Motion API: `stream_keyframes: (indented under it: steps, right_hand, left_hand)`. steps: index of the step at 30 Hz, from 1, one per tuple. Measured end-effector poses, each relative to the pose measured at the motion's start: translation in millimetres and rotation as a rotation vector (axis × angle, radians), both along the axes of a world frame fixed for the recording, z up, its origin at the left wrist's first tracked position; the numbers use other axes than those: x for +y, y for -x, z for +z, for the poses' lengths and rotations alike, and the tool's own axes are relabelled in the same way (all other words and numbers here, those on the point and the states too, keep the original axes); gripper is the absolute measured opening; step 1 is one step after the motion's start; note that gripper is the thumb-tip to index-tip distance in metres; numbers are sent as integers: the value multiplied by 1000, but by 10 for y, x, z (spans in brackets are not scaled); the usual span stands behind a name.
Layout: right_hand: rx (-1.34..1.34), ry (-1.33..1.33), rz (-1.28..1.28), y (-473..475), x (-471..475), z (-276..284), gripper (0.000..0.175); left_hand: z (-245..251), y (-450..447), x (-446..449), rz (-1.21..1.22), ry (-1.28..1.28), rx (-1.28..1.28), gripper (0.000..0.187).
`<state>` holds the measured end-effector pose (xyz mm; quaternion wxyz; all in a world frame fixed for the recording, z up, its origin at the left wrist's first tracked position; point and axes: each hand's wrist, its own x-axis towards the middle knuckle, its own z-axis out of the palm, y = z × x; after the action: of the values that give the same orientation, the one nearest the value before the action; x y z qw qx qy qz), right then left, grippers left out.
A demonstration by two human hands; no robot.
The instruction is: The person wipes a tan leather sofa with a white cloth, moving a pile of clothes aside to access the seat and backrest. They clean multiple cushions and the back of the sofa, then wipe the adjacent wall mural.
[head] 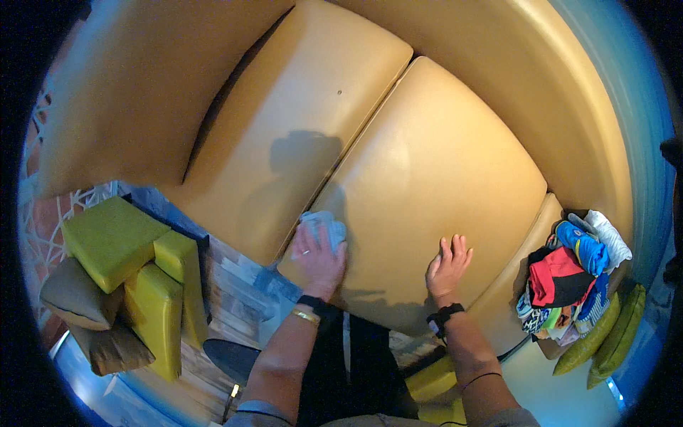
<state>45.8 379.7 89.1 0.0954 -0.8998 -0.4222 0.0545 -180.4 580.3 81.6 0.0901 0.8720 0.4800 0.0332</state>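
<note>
My left hand (pixel 322 265) holds a light blue cloth (pixel 331 229) against the front of a tan leather-like sofa cushion (pixel 432 155), close to the seam with the neighbouring cushion (pixel 315 80). Its palm faces down, and the fingers partly cover the cloth. My right hand (pixel 449 264) rests on the same cushion, farther right, with nothing held and its fingers a little apart. Dark bands circle both wrists. A head-and-shoulders shadow falls across the two cushions.
On the right, a pile of folded clothes (pixel 563 277) sits on the sofa beside green cushions (pixel 613 336). Yellow-green upholstered blocks (pixel 114 240) and brown pillows (pixel 80 293) are stacked at left. The sofa backrest (pixel 507 64) curves behind the seats. A dark round-edged object (pixel 229 358) stands near my left forearm.
</note>
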Motion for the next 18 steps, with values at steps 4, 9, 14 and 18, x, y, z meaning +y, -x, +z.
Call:
stream_keyframes:
  steps: [4, 9, 14, 18]
  right_hand:
    - [-10, -50, -143, 66, 246, 45, 41]
    - [251, -197, -224, -414, 843, 311, 25]
    - [101, -515, 17, -1124, 2062, 377, 30]
    - [90, 52, 164, -884, 2861, 99, 49]
  left_hand:
    - [75, -1194, 450, -18, 138, -7, 74]
    - [51, -2396, 1053, -151, 165, -212, 66]
    - [-2, -2326, 1709, -311, 92, -272, 54]
    - [-29, -1975, 1968, -357, -38, 6, 49]
